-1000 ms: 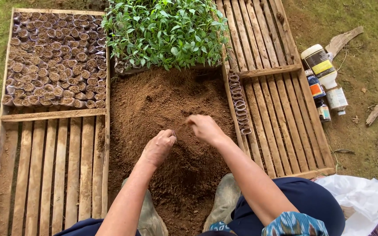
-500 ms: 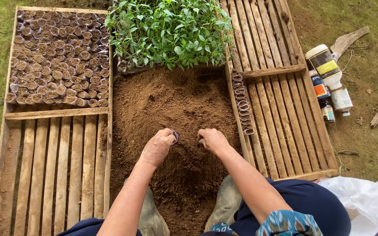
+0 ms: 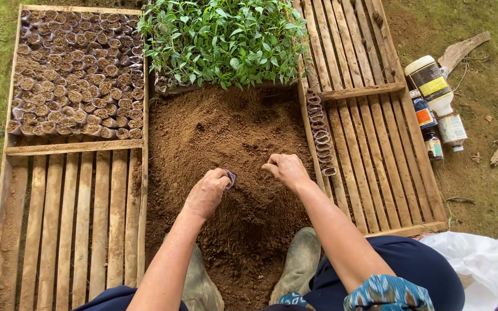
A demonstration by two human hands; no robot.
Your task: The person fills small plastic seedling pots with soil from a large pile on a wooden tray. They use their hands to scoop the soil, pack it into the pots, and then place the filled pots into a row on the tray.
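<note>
Brown, loose soil fills the middle strip between 2 slatted wooden trays; only 1 view, the head camera, looking straight down.

Left hand: resting on the soil, fingers curled tight around a small dark seedling pot, whose open mouth pokes out at the thumb side. Position matches the frame 0.5 s ago; 1.0 s ago the hand sat slightly lower and the pot was less visible.

Right hand: just right of the pot, apart from it, fingertips pinched together, palm down above the soil. Whether it holds soil cannot be told. 0.5 s ago this hand was lower, knuckles pressed into the soil nearer the pot; it has since lifted and shifted up and right.

Left tray: far half packed with soil-filled pots in rows, near half bare slats. Unchanged.

Right tray: 1 column of empty pots along its inner edge, close to the right hand. Unchanged.

Green seedlings stand dense at the far end of the soil. Bottles lie on the ground beyond the right tray. White plastic bag by the right knee. 2 muddy boots rest on the near soil.
</note>
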